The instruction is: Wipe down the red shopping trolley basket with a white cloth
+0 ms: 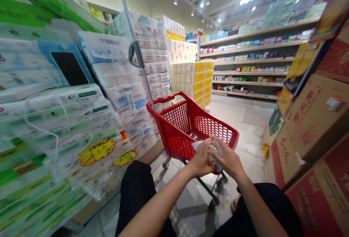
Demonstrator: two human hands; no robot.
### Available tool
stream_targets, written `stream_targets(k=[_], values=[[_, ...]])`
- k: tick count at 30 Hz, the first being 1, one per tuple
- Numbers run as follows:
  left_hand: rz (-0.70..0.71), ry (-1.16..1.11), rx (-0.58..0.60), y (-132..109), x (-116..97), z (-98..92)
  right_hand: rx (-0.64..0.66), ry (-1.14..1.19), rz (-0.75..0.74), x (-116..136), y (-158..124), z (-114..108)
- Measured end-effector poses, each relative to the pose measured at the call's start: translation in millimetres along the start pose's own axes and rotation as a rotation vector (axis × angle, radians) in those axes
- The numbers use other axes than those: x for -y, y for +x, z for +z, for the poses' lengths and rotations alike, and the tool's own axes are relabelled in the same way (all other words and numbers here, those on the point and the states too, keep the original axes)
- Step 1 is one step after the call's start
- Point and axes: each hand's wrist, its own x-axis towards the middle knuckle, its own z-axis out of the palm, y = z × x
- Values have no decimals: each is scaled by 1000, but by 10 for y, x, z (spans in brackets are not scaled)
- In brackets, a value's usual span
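Observation:
A crumpled white cloth (217, 165), perhaps a wipe, is bunched between my two hands. My left hand (201, 159) is closed round its left side, and a pale corner pokes out past the fingers. On the other side my right hand (225, 157) grips it with bent fingers. Both hands are together just in front of the near end of a red shopping cart (178, 149), close to its rim. Whether they touch the cart cannot be made out. The cart has perforated plastic sides, a grey frame and a tall metal pole (131, 22) rising by its handle.
Stacked tissue packs (117, 69) line the left side, with a black-screened phone (70, 68) and a white cable (56, 146) on them. Cardboard boxes (313, 117) are piled close on the right. Product shelves (251, 60) stand at the back beyond the tiled floor (245, 120).

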Motion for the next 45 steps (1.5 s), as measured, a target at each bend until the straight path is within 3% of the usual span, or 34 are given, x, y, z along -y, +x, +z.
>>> stream_targets(k=[3, 8, 13, 20, 24, 28, 31, 37, 40, 45], values=[[14, -6, 57, 31, 86, -314, -12, -119, -2, 47, -25, 47], [-149, 388, -34, 86, 525, -629, -7, -347, -30, -66, -67, 210], [-178, 597, 47, 39, 863, -577, -50, -378, -90, -207, -47, 191], [-200, 684, 120, 67, 763, -396, -160, -474, -103, -64, 107, 320], [-172, 671, 151, 2, 727, -402, -140, -461, -135, 196, 262, 492], [-155, 551, 139, -83, 697, -479, -115, -397, -198, 278, 192, 426], [-156, 466, 108, -127, 698, -556, -83, -359, -239, 79, -73, 226], [-149, 415, 101, -142, 799, -646, -135, -188, -314, -670, -558, -4], [-158, 412, 112, -120, 827, -650, -74, -65, -288, -878, -532, -12], [-172, 401, 108, -112, 792, -647, -31, -20, -142, -1200, -261, -80]])
